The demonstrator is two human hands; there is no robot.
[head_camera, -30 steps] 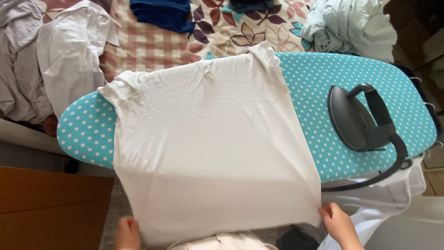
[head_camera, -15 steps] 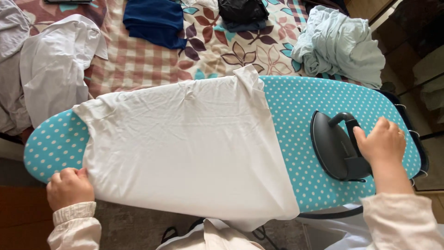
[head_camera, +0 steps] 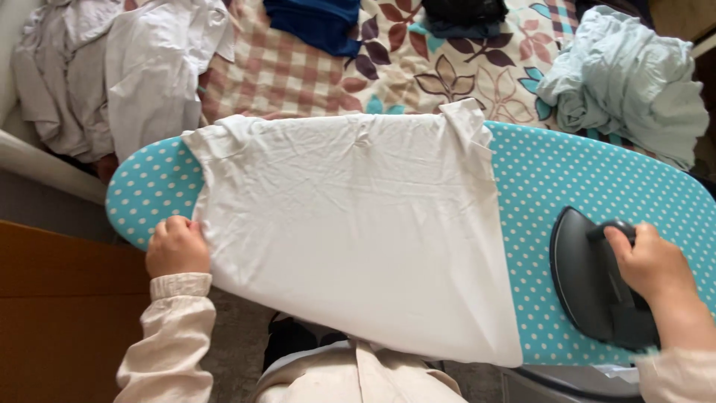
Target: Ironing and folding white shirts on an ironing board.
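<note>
A white T-shirt (head_camera: 350,224) lies spread flat over a turquoise ironing board with white dots (head_camera: 589,179). My left hand (head_camera: 177,246) grips the shirt's near left edge, close to the board's narrow end. My right hand (head_camera: 650,261) is closed around the handle of a dark grey iron (head_camera: 589,280), which rests on the board's right part, apart from the shirt.
Behind the board is a bed with a patterned cover (head_camera: 298,71). On it lie a white shirt (head_camera: 160,67), a blue garment (head_camera: 317,21), a black garment (head_camera: 462,13) and a crumpled pale green cloth (head_camera: 626,78). A wooden surface (head_camera: 60,313) is at lower left.
Both hands left the shirt's near hem. My left hand moved to the shirt's left edge, and my right hand reached to the iron and closed on its handle. The view shifted.
</note>
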